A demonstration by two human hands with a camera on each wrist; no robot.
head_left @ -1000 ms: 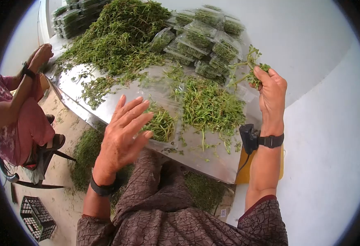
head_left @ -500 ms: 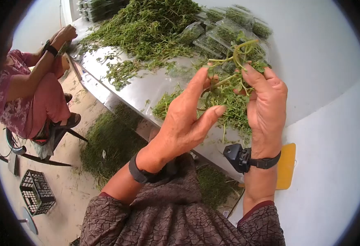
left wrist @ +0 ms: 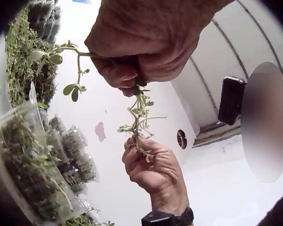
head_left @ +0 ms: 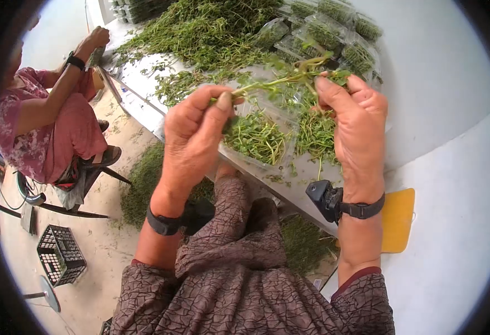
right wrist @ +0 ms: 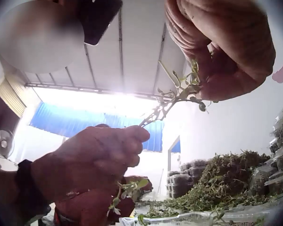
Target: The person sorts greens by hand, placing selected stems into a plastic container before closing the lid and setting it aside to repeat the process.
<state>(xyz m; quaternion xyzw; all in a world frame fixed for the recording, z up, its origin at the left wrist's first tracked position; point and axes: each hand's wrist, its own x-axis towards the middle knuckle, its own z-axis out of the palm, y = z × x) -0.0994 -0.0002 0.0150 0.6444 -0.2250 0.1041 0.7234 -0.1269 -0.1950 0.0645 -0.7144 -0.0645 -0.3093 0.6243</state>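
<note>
A green leafy sprig (head_left: 273, 84) stretches between the two hands above the table. Its left end is pinched by my left hand (head_left: 192, 131), thumb against curled fingers; in the left wrist view a leafy tip (left wrist: 74, 89) sticks out past that hand. My right hand (head_left: 359, 125) pinches the other end between thumb and fingers, as the right wrist view also shows for the sprig (right wrist: 167, 103). Below them, an open clear container (head_left: 259, 137) holds green stems, with a loose pile (head_left: 317, 134) to its right.
A large heap of greens (head_left: 206, 33) covers the table's far side, beside stacked filled clear boxes (head_left: 323, 28). At left sits another person (head_left: 61, 117). A black crate (head_left: 61, 254) stands on the floor, near cut greens (head_left: 144, 178). A yellow board (head_left: 398, 220) lies at right.
My left hand has come up from over the container, reached toward the right hand, and now pinches the sprig's left end, drawn back leftward. The head view has shifted.
</note>
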